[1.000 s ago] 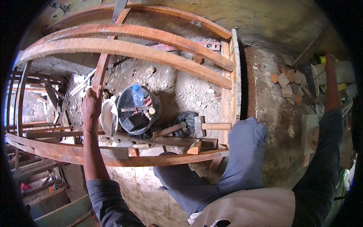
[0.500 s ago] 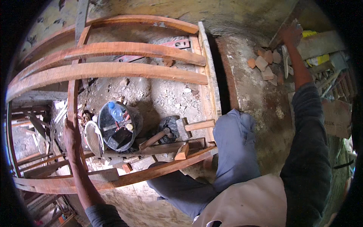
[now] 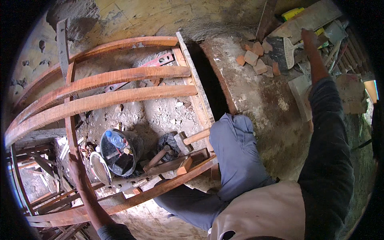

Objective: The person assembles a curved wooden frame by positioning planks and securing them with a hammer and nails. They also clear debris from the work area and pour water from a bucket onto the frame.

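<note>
At the left, my left hand [image 3: 76, 163] is closed around an upright reddish wooden slat [image 3: 70, 124] that crosses a frame of curved wooden ribs [image 3: 120, 77]. My right hand [image 3: 310, 39] reaches far right to the lower edge of a grey plank [image 3: 310, 20] on a pile by the wall; its fingers are hard to make out. Left of that hand lies a pale, fan-shaped flat piece [image 3: 289, 54]. Broken brick pieces [image 3: 252, 58] lie further left.
Inside the frame stand a black bucket [image 3: 138, 150] holding a plastic bottle [image 3: 115, 139], and a white bucket [image 3: 100, 168]. A sledgehammer [image 3: 196, 137] and another hammer [image 3: 156, 159] lie near my knee. A red spirit level [image 3: 162, 60] rests behind the ribs. A dark gap [image 3: 210, 80] runs beside the frame.
The view has swung right, so the frame and buckets sit further left and lower. My right hand has moved right, away from the leaning dark board to the grey plank. My left hand stays on the slat.
</note>
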Demonstrator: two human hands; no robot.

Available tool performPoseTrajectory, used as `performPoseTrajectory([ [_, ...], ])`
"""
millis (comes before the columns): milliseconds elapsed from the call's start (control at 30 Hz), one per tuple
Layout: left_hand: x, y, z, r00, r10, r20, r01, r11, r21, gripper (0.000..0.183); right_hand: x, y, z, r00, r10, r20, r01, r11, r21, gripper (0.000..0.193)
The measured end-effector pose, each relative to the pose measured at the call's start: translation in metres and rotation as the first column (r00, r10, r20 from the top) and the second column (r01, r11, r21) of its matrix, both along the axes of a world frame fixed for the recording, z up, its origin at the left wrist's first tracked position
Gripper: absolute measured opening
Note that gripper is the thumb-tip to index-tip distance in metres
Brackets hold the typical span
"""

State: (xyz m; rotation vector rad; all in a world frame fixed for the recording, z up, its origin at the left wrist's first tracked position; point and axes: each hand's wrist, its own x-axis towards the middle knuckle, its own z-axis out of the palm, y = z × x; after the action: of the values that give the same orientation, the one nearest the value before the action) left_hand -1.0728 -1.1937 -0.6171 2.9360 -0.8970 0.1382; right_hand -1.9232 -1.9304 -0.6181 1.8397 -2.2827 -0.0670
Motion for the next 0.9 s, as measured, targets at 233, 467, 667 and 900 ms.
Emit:
performPoseTrajectory([
  [233, 0.000, 0.005, 0.001, 0.999, 0.047, -0.010, -0.047, 0.999, 0.005, 0.064, 0.132, 0.094, -0.154, 0.387, -0.048, 0.921, -0.221, 0.965, 0.144, 0.041],
  [467, -0.012, -0.002, 0.006, 0.999, -0.030, 0.028, 0.029, 0.999, 0.023, 0.070, 0.374, 0.245, -0.171, 0.197, -0.271, 0.942, -0.962, 0.131, 0.238, 0.032],
  [667, -0.018, -0.005, 0.011, 0.998, -0.029, 0.053, 0.027, 0.999, 0.041, 0.070, 0.520, 0.374, -0.247, 0.236, 0.300, 0.924, -0.856, -0.385, 0.344, 0.048],
  [900, -0.014, -0.006, 0.010, 0.997, 0.052, 0.061, -0.059, 0.990, 0.127, 0.066, 0.566, 0.432, -0.343, 0.452, 0.636, 0.626, -0.892, 0.336, 0.302, 0.062],
])
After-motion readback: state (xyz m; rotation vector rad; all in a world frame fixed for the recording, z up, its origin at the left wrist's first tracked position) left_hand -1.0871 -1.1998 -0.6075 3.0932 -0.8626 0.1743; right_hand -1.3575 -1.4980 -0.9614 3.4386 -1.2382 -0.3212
